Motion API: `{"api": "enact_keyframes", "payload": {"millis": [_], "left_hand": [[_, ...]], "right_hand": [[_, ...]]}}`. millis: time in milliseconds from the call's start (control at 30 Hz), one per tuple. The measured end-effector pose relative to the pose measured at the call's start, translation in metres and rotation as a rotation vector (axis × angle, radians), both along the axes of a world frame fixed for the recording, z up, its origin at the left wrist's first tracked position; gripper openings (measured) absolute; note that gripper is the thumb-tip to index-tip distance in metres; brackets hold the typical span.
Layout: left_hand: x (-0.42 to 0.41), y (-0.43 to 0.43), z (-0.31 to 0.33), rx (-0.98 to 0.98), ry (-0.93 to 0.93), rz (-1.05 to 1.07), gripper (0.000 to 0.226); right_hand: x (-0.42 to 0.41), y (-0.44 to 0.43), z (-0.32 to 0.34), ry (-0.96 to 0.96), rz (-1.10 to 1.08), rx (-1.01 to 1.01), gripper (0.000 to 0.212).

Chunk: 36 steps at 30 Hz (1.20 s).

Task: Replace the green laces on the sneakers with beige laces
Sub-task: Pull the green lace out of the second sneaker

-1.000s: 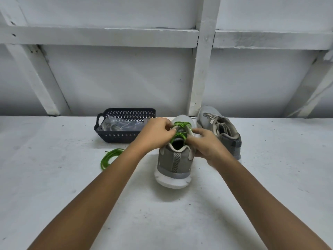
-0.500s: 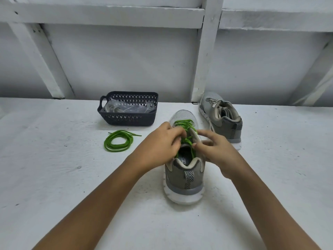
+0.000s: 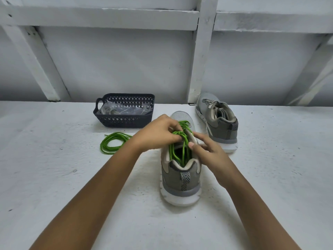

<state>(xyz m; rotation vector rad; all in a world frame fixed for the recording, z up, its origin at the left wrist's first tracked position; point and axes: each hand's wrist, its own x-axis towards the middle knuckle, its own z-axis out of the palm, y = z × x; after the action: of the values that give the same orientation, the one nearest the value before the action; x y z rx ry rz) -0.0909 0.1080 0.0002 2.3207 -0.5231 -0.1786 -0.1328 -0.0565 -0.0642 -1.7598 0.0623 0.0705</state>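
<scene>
Head view, looking down: the white painted table (image 3: 54, 177) carries everything. The grey mesh sneaker with a white sole (image 3: 180, 179) stands heel toward me, I judge so that the tongue and eyelets face my fingers. The second grey sneaker (image 3: 221, 130) sits further back on my right, out of the way; whether it already has beige laces I cannot tell. The dark perforated plastic basket (image 3: 124, 121) waits behind on my left with clear plastic packets (image 3: 122, 110) inside, probably the new laces.

My left hand (image 3: 156, 134) is curled, its fingertips pinching the bright green round lace (image 3: 183, 150) near the top eyelets, to draw it loose. My right hand (image 3: 207, 152) pinches the near sneaker's eyelet edge between thumb and forefinger, other fingers relaxed, steadying it against that pull.

A coiled loose green lace (image 3: 111, 143) lies beside the basket, set aside as finished with.
</scene>
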Motion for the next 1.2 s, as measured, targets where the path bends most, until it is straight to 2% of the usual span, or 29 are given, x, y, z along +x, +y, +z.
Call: {"api": "enact_keyframes", "payload": {"millis": [300, 400, 467, 667, 933, 1100, 1200], "left_hand": [[-0.001, 0.002, -0.004, -0.059, -0.020, 0.059, 0.006], [0.003, 0.007, -0.006, -0.127, 0.031, 0.057, 0.010], [0.005, 0.011, -0.006, -0.180, 0.083, 0.052, 0.009], [0.012, 0.020, -0.015, -0.414, 0.202, 0.095, 0.003], [0.009, 0.024, -0.019, -0.896, 0.429, 0.209, 0.019], [0.005, 0.023, -0.021, -0.869, 0.398, 0.264, 0.019], [0.009, 0.030, -0.017, -0.930, 0.409, 0.312, 0.021]], "right_hand": [[0.003, -0.001, -0.007, -0.040, 0.021, 0.003, 0.034], [0.002, 0.000, -0.009, -0.056, 0.014, 0.022, 0.034], [0.000, 0.004, -0.010, -0.075, -0.002, 0.045, 0.029], [-0.002, 0.012, -0.015, -0.128, -0.063, 0.063, 0.030], [-0.003, 0.010, -0.012, -0.130, -0.067, 0.054, 0.029], [-0.003, 0.010, -0.013, -0.128, -0.066, 0.047, 0.030], [-0.003, 0.009, -0.014, -0.131, -0.066, 0.034, 0.031]]}}
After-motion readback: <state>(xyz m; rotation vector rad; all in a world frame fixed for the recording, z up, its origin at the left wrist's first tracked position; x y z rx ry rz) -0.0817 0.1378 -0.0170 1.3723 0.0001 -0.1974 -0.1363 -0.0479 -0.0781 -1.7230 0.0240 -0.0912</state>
